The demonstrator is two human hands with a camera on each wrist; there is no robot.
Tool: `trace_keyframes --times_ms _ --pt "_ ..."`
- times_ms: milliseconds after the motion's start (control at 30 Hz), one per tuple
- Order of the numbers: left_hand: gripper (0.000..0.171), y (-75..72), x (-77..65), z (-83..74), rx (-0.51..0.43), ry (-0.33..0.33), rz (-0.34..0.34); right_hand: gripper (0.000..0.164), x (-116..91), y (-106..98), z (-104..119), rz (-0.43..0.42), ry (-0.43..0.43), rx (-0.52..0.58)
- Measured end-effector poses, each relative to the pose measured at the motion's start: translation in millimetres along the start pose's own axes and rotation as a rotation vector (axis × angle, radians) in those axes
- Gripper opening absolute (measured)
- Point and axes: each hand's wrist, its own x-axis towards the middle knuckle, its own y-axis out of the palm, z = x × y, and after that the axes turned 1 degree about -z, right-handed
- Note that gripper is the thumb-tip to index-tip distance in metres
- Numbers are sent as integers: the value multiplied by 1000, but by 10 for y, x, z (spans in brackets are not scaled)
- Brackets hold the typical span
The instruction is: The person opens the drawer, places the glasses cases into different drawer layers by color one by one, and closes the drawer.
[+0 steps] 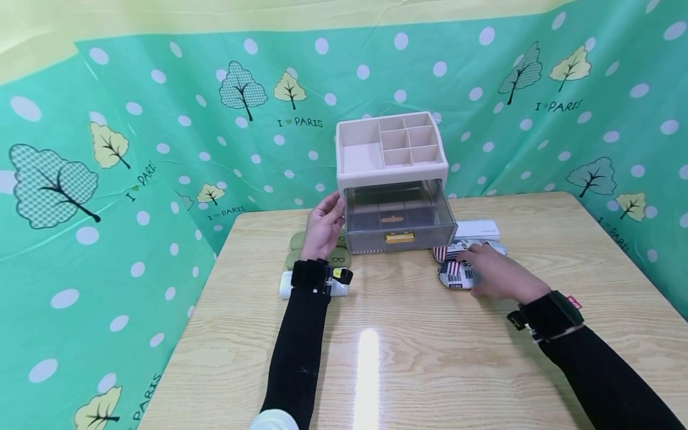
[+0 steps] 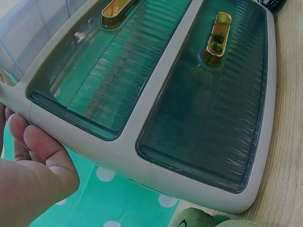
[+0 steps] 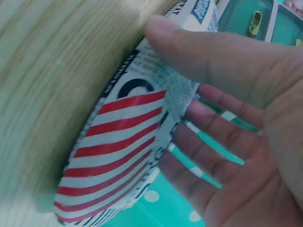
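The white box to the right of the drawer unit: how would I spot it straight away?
On the wooden table, find the pale organiser with the gold-handled drawer. Just right of it, beyond the right hand, lies the white box. It is straight-edged and white, while the two rounded cases in front carry busy, newspaper-like print.

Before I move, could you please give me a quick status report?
Left hand holding the organizer by its side; right hand gripping the nearer printed case. Drawer pulled open. Farther printed case close behind, possibly in the way.
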Motion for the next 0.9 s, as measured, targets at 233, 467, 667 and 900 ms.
trace_keyframes --times_ms 233,467,667,900 --pt "19 -26 8 15 -8 0 2 69 0 -5 -48 27 7 9" --pt "19 -9 -4 9 -8 -7 -6 69 7 -18 -73 51 -6 -36" --pt "19 -7 0 8 -12 -10 -5 68 -11 -24 -92 42 -19 -48" --pt "19 -12 11 7 -5 -9 -8 66 -23 -38 -129 32 -44 -37"
